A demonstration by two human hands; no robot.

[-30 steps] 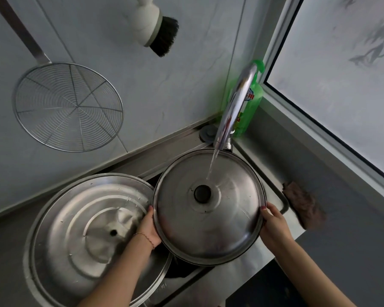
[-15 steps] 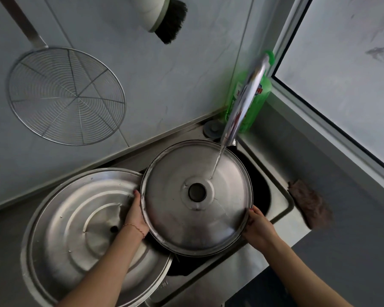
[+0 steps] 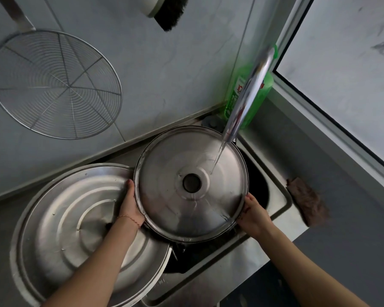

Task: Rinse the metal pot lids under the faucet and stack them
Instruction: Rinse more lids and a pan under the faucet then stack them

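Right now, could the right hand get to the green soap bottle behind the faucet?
Probably not yet: the right hand is gripping the lid under the stream, and the faucet slants right across the bottle. It would have to let go and reach around.

Grey counter (image 3: pixel 353 251): large lid (image 3: pixel 71 235), perhaps a rag (image 3: pixel 306 202).

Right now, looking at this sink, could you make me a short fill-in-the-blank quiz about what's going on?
1. Both hands, left hand and right hand, hold the smaller lid under running ____.
2. The larger lid rests to the ____ of the held one.
3. The wire skimmer hangs on the ____.
4. The bottle behind the faucet is coloured ____.

Missing words: water; left; wall; green
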